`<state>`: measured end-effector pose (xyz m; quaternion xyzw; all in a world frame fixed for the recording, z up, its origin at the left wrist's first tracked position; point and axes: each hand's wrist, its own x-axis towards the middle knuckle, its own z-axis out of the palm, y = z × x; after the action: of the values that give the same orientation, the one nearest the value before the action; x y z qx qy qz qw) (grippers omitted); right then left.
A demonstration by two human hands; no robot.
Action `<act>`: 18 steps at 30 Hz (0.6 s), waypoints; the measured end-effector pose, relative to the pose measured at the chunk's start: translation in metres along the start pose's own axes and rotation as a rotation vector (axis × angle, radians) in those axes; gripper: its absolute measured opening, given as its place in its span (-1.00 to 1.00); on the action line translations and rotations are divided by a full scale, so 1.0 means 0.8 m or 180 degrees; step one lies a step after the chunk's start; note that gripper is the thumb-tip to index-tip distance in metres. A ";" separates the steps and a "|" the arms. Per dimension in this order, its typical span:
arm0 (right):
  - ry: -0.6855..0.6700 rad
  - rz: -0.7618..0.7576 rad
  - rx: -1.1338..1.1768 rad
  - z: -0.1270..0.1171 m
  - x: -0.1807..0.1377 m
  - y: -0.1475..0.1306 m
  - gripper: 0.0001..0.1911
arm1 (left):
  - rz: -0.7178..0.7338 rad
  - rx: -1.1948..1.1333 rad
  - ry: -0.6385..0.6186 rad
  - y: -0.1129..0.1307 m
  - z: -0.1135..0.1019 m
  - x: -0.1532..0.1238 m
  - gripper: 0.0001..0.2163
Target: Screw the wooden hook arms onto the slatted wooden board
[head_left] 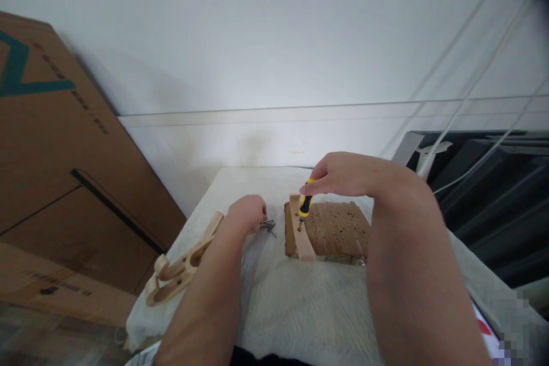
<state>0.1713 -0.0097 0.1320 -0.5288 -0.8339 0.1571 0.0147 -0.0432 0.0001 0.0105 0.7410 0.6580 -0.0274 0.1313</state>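
Note:
My right hand (341,174) grips a yellow and black screwdriver (306,206) by its handle from above. The tool leans slightly, its tip down at a hole in a pale wooden piece (305,246). That piece lies across the left end of a worn brown board (337,229) dotted with small holes. Left of the board, my left hand (247,213) is closed, its curled fingers at a small pile of dark screws (269,226). Its fingertips are mostly hidden, so whether a screw is between them cannot be made out.
Several curved wooden parts (178,274) lie at the table's left edge, partly behind my left forearm. A pale cloth (295,303) covers the table. A large cardboard box (86,183) stands left, dark ribbed panels (489,183) right, and a white wall (266,40) behind.

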 end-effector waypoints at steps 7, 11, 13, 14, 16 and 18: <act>-0.0036 -0.0044 -0.0011 -0.003 -0.003 0.008 -0.59 | 0.0668 -0.0874 -0.0123 0.013 -0.012 -0.011 -0.80; -0.0029 0.0020 0.0054 -0.008 -0.007 0.017 -0.63 | 0.1118 -0.1576 -0.0589 0.026 -0.015 -0.021 -0.83; -0.0032 -0.0003 0.0098 -0.010 -0.008 0.022 -0.65 | 0.1212 -0.1963 -0.0814 0.031 -0.017 -0.025 -0.83; -0.0039 -0.0025 0.0125 -0.011 -0.009 0.025 -0.65 | 0.1209 -0.2166 -0.0902 0.034 -0.018 -0.027 -0.85; -0.0051 -0.0040 0.0173 -0.012 -0.009 0.029 -0.66 | 0.1093 -0.2529 -0.1030 0.037 -0.021 -0.030 -0.88; -0.0056 -0.0025 0.0208 -0.012 -0.010 0.031 -0.66 | 0.0946 -0.2825 -0.1110 0.040 -0.024 -0.032 -0.90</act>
<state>0.1983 -0.0049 0.1354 -0.5234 -0.8305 0.1889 0.0253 -0.0181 -0.0238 0.0395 0.6837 0.4618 0.1509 0.5445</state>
